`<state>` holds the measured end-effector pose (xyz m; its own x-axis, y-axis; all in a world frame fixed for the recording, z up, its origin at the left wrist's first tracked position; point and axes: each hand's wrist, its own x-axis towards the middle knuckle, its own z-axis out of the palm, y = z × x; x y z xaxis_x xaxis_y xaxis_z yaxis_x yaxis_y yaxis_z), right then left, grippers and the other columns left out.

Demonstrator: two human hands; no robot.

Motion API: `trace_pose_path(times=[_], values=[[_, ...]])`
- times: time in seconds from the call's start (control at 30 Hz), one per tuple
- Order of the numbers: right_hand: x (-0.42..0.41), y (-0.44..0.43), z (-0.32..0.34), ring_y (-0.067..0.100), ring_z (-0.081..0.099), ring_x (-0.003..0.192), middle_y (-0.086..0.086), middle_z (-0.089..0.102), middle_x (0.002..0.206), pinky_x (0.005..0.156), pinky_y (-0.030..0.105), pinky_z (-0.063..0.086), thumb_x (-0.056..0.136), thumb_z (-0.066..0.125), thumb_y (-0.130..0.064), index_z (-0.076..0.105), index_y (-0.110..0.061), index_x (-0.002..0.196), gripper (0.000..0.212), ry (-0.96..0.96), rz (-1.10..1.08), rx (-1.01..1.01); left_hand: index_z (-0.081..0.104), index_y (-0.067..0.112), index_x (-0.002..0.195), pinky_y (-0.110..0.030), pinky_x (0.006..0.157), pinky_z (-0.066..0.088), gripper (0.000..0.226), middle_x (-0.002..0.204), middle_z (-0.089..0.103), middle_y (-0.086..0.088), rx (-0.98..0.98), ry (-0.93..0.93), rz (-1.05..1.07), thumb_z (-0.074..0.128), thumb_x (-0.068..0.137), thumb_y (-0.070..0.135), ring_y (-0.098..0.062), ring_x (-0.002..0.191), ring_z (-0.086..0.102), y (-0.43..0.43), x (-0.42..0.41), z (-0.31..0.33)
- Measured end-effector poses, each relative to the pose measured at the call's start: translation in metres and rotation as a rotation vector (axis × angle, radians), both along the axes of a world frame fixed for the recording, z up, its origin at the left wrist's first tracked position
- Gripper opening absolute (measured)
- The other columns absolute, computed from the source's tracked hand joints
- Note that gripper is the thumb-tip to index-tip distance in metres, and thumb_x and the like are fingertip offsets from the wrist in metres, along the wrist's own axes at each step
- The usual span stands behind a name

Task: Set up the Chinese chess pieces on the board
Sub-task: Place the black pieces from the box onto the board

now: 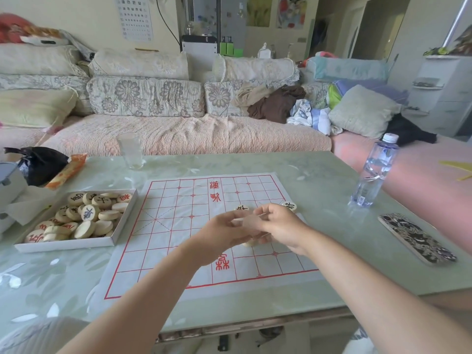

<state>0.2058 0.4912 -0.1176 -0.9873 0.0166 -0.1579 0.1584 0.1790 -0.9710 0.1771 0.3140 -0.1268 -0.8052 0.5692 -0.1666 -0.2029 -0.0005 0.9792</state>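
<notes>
Two pieces show on the board, a third peeks under the left hand. Both hands, right hand included, meet mid-board, blurred; grip unclear. Most pieces remain in the box just left.

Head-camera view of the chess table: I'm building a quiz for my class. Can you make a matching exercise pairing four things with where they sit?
Things:
1. white cardboard box of round wooden chess pieces
2. clear plastic water bottle
3. patterned black-and-white phone
4. empty clear drinking glass

Places:
A. beyond the board's far-left corner
B. left of the board
C. right of the board, nearer
D. right of the board, farther

Pairs: 1-B, 2-D, 3-C, 4-A
</notes>
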Motion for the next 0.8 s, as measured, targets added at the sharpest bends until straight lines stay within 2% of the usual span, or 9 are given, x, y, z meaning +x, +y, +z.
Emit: trace_pose_path(times=[0.13,0.27,0.3,0.4,0.47,0.53,0.67,0.73,0.8], values=[[0.009,0.009,0.001,0.007,0.067,0.070,0.009,0.071,0.108,0.060,0.021,0.054,0.082,0.076,-0.005,0.065,-0.016,0.111,0.033,0.063,0.004,0.227,0.061,0.009,0.118,-0.030,0.092,0.054,0.029,0.109,0.071,-0.018,0.020,-0.080,0.027,0.062,0.090,0.001,-0.032,0.105,0.067,0.009,0.004,0.002],[0.014,0.023,-0.001,0.007,0.064,0.072,-0.007,0.068,0.111,0.063,0.027,0.055,0.068,0.084,-0.025,0.067,-0.031,0.107,0.043,0.099,0.043,0.469,0.063,0.007,0.112,-0.035,0.094,0.054,0.024,0.103,0.073,-0.013,-0.034,-0.048,0.085,0.065,0.088,0.007,-0.027,0.099,0.069,0.027,0.009,-0.002],[0.016,0.027,-0.001,0.003,0.061,0.072,-0.011,0.066,0.113,0.064,0.023,0.051,0.070,0.084,-0.029,0.066,-0.032,0.108,0.043,0.096,0.037,0.516,0.063,0.010,0.114,-0.035,0.094,0.054,0.026,0.105,0.072,-0.008,-0.144,0.038,0.085,0.066,0.088,0.012,-0.025,0.099,0.069,0.031,0.007,-0.005],[0.023,0.041,-0.002,0.003,0.057,0.096,-0.017,0.058,0.114,0.086,0.023,0.047,0.074,0.081,-0.042,0.060,-0.035,0.124,0.055,0.056,0.060,0.730,0.061,0.030,0.118,-0.026,0.085,0.046,0.029,0.116,0.052,0.006,-0.708,0.598,0.096,0.063,0.089,0.030,-0.014,0.107,0.053,0.031,-0.003,-0.015],[0.029,0.047,-0.003,0.007,0.056,0.109,-0.016,0.057,0.114,0.096,0.028,0.046,0.074,0.079,-0.044,0.059,-0.034,0.125,0.056,0.010,0.095,0.832,0.060,0.034,0.117,-0.025,0.090,0.036,0.027,0.117,0.042,0.006,-0.837,0.753,0.050,0.059,0.091,0.036,-0.014,0.115,0.039,0.029,-0.006,-0.021],[0.032,0.050,-0.006,0.006,0.058,0.105,-0.019,0.061,0.112,0.093,0.029,0.048,0.074,0.078,-0.044,0.061,-0.035,0.112,0.042,0.019,0.097,0.872,0.061,0.033,0.114,-0.026,0.090,0.038,0.023,0.117,0.044,0.003,-0.874,0.776,0.005,0.059,0.090,0.036,-0.016,0.113,0.040,0.027,-0.007,-0.027],[0.037,0.046,-0.007,-0.001,0.053,0.075,-0.020,0.059,0.085,0.066,0.025,0.042,0.073,0.076,-0.050,0.061,-0.033,0.090,0.028,0.097,0.049,0.904,0.063,0.026,0.109,-0.023,0.081,0.042,0.023,0.113,0.049,0.004,-0.828,0.803,0.056,0.062,0.090,0.039,-0.014,0.099,0.052,0.028,-0.009,-0.034],[0.037,0.044,-0.010,0.001,0.052,0.071,-0.017,0.060,0.087,0.062,0.023,0.039,0.074,0.075,-0.050,0.065,-0.033,0.087,0.025,0.086,0.083,0.958,0.063,0.023,0.110,-0.021,0.078,0.040,0.025,0.113,0.049,0.004,-0.825,0.821,0.062,0.062,0.090,0.038,-0.012,0.095,0.052,0.030,-0.009,-0.034],[0.036,0.042,-0.013,0.001,0.054,0.079,-0.016,0.060,0.097,0.069,0.023,0.043,0.075,0.073,-0.052,0.067,-0.032,0.085,0.023,0.055,0.130,0.990,0.064,0.023,0.110,-0.021,0.078,0.039,0.025,0.113,0.049,0.004,-0.825,0.840,0.060,0.062,0.090,0.039,-0.012,0.095,0.049,0.030,-0.008,-0.034]])
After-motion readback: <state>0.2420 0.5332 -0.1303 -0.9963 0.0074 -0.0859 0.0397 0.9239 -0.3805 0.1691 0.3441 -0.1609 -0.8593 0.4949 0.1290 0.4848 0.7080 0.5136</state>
